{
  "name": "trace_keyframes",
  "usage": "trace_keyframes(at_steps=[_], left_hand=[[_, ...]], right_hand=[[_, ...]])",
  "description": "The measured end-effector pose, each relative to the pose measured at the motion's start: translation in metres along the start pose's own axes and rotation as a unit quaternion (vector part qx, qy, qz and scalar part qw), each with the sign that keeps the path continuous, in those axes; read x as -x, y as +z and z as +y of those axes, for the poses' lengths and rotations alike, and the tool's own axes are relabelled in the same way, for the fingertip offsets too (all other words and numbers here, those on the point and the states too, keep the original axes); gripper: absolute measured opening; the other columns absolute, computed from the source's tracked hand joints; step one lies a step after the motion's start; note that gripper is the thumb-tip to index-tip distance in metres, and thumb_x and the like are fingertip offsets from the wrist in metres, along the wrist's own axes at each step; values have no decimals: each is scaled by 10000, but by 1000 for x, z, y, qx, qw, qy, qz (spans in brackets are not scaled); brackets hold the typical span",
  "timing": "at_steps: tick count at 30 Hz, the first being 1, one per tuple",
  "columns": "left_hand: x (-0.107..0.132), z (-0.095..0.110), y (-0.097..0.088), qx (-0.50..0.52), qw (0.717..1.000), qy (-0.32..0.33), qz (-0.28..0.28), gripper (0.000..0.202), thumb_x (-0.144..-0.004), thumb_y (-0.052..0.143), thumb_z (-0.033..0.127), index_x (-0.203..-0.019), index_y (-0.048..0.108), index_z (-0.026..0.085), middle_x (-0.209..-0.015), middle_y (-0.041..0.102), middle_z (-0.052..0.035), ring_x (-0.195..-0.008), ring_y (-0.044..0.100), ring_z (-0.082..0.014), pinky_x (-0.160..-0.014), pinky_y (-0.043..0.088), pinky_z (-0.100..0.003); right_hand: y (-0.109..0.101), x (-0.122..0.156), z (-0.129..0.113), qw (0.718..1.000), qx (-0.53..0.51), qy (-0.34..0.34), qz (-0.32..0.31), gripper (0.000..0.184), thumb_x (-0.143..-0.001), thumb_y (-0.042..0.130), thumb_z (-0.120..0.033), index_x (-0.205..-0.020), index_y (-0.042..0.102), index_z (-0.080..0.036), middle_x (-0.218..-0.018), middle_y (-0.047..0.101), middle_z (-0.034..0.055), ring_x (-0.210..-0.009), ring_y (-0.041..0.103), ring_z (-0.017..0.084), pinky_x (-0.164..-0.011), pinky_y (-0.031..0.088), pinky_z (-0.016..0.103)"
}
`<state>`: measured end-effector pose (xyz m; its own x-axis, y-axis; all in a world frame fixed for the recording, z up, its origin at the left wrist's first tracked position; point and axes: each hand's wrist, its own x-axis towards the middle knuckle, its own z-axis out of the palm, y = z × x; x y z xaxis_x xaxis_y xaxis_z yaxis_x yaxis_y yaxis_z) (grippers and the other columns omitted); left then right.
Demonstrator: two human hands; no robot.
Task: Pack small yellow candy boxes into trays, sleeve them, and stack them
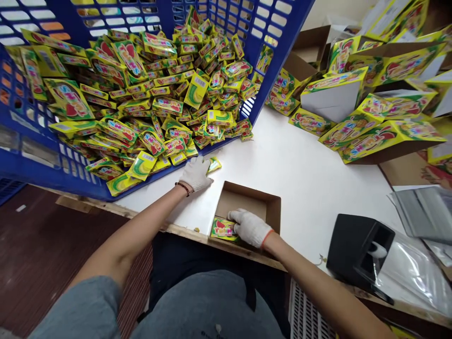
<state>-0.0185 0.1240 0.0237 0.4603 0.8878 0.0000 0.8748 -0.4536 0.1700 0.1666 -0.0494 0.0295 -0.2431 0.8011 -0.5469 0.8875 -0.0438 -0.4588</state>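
Note:
My left hand (196, 174), in a white knit glove with a beaded bracelet at the wrist, is closed on a small yellow box (213, 165) by the basket's front edge. Part of that box sticks out past my fingers. Inside an open brown carton (273, 202), my right hand (249, 227), also gloved, has its curled fingers at a small fruit-print box (223, 229). That one lies in the carton's near left corner; my hand hides what is beneath it. A heap of similar small boxes (151, 94) fills the tipped blue basket (278, 61) in front of me.
Several open fruit-print cartons (384, 136) stand at the right back of the white table (310, 183). A black tape dispenser (356, 249) sits at the right, beside clear plastic film (413, 273) and a stack of grey sheets (423, 212).

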Motion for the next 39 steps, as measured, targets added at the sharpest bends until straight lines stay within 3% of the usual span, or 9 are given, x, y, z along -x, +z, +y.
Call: trace_keyframes(at_steps=[7,10,13,17,21,25,32,36,39], left_hand=[[11,-5,13,211,974,-65,58,330,-868,572,414,-1071,611,158,-980,640,-102,-919,578,-244,-834,457,-361],[34,10,-3,507,858,-63,58,500,-899,459,618,-1055,589,161,-912,642,-65,-777,574,-171,-707,477,-295],[71,43,-24,646,760,-8,-68,592,-862,471,717,-1020,597,161,-934,650,-69,-767,595,-163,-686,497,-288],[91,58,-35,553,827,48,-88,560,-953,343,647,-899,635,172,-850,652,-52,-771,592,-172,-741,495,-315],[55,1,-43,241,961,-43,128,210,-914,515,339,-903,634,167,-987,649,-88,-993,580,-245,-920,449,-385],[7,-59,-59,8,989,-88,117,320,-774,669,186,-1084,605,141,-1242,588,-133,-1211,474,-354,-1064,338,-510],[-4,-59,-71,102,987,-78,99,537,-745,734,293,-1203,505,133,-1095,632,-109,-1088,576,-294,-997,436,-479],[24,-17,-55,494,864,-42,93,569,-749,703,334,-1207,401,182,-980,611,-37,-828,626,-166,-771,540,-330],[52,28,-45,588,804,-48,75,534,-722,746,429,-1063,405,199,-903,588,-5,-755,609,-137,-697,531,-294]], right_hand=[[5,2,6,997,-56,-25,45,158,-856,591,-225,-948,717,-199,-1029,639,71,-903,605,185,-826,471,291],[-9,3,14,965,-169,-48,196,282,-874,567,-320,-1095,681,-189,-1164,646,105,-1054,600,229,-923,491,359],[-26,4,8,916,-318,-57,240,443,-885,536,-460,-1215,622,-176,-1218,659,121,-1033,635,242,-871,538,380],[-48,12,7,903,-352,-103,224,423,-867,559,-487,-1157,630,-187,-1106,712,96,-1017,651,259,-891,537,415],[-55,7,27,957,-263,-81,89,387,-826,560,-293,-1198,622,-203,-1073,718,68,-934,661,226,-829,547,375],[-41,-25,22,998,-30,-39,26,401,-815,524,-149,-1165,699,-234,-1063,703,69,-933,645,210,-826,498,316],[-21,-48,-4,992,90,-47,79,191,-871,566,-217,-906,753,-206,-988,619,87,-906,585,203,-706,432,290],[-29,-24,-8,969,-84,-101,210,209,-895,555,-255,-1060,666,-188,-1009,631,67,-892,588,187,-783,470,310],[-43,-3,-18,916,-212,-145,307,436,-876,588,-336,-1278,504,-189,-1124,627,76,-814,595,175,-743,499,322]])
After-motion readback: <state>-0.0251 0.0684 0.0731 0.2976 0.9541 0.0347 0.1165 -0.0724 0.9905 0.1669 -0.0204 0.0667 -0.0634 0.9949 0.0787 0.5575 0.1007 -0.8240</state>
